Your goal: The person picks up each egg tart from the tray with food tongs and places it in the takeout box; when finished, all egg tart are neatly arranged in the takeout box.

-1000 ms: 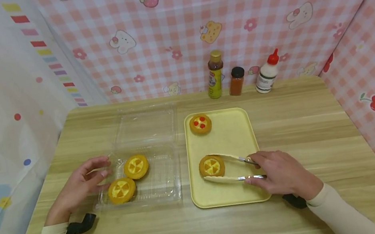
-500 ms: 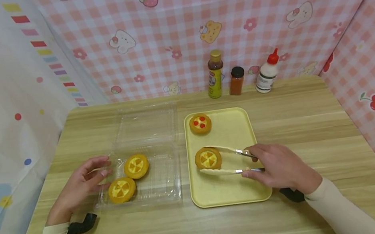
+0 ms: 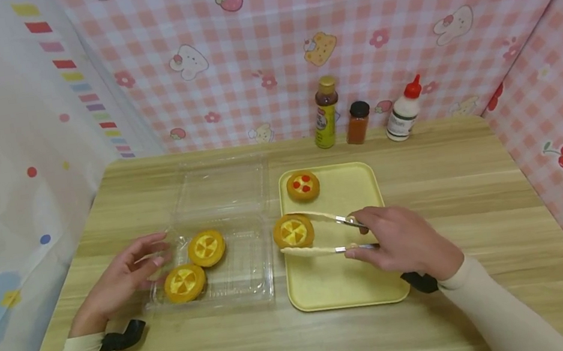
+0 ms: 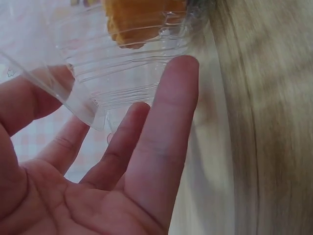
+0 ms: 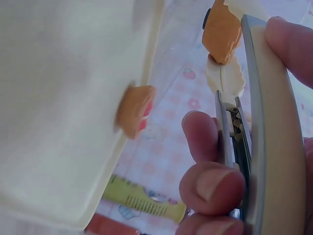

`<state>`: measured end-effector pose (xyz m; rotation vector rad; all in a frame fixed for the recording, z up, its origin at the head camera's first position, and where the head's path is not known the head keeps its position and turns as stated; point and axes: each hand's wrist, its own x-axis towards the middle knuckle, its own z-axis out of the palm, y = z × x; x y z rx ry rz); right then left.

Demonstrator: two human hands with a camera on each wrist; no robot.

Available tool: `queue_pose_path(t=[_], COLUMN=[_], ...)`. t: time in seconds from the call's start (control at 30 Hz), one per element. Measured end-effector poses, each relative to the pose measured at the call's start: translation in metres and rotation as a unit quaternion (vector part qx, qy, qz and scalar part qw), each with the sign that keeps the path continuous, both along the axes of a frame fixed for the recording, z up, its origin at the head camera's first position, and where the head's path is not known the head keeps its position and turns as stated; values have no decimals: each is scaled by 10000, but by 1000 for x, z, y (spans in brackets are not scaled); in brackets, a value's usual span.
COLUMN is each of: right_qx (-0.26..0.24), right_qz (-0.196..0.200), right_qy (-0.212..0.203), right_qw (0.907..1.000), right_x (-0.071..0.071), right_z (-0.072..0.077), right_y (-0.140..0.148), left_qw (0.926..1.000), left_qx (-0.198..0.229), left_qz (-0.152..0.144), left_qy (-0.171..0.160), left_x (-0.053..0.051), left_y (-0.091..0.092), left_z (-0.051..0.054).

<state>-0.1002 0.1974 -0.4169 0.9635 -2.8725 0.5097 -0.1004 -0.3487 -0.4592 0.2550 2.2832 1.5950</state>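
With fingers parted and loosely bent, the left hand (image 3: 119, 280) rests at the left edge of the open clear plastic container (image 3: 237, 267); the left wrist view shows fingers (image 4: 164, 122) against its ridged wall. Two orange-topped tarts (image 3: 207, 248) (image 3: 185, 283) lie inside. The right hand (image 3: 408, 241) grips cream-tipped metal tongs (image 3: 312, 251), which hold a third orange-topped tart (image 3: 293, 232) over the yellow tray's left edge, near the container. In the right wrist view, this tart (image 5: 222, 34) is between the tong tips. A red-dotted tart (image 3: 303, 186) sits at the tray's (image 3: 349, 283) upper left.
Along the back of the wooden table (image 3: 253, 349) stand a yellow-green bottle (image 3: 325, 117), a black-capped jar (image 3: 358, 123) and a white bottle with a red nozzle (image 3: 403, 112). The container's clear lid (image 3: 220, 187) lies folded back behind its base.
The right hand has moved left and slightly back, carrying the tart in the tongs from the middle of the tray to its left edge. The left hand has barely moved.
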Motion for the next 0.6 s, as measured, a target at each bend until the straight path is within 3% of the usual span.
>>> queue_pose_path(t=[0.6], right_qx=[71], right_qz=[473], right_qy=[-445], right_qw=[9979], right_x=[-18], right_z=[13], right_y=[-66], left_qw=[10000], left_qx=[-25], left_qz=[-26], left_qy=[-39], left_x=[1], left_y=[-3], left_z=[-1])
